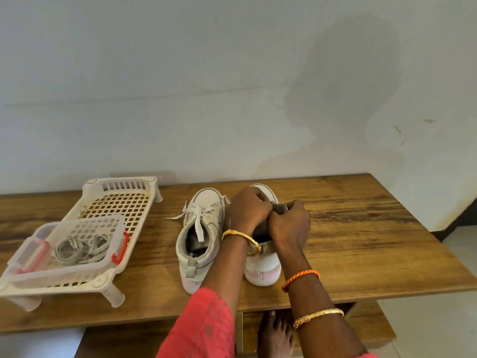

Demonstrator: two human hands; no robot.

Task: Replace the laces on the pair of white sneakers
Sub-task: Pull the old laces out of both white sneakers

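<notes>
Sneakers side by side on a wooden table (361, 228), left shoe (200, 237) still laced, right shoe (263, 264) under both hands, left hand (247, 206) and right hand (290, 223) pinching its grey tongue (280, 208); likely unlacing stage, fresh laces (80, 248) waiting in a clear box (64, 273).

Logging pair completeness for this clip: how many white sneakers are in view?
2. The left sneaker stands laced on the table; the right sneaker sits beside it, partly covered by both hands.
</notes>
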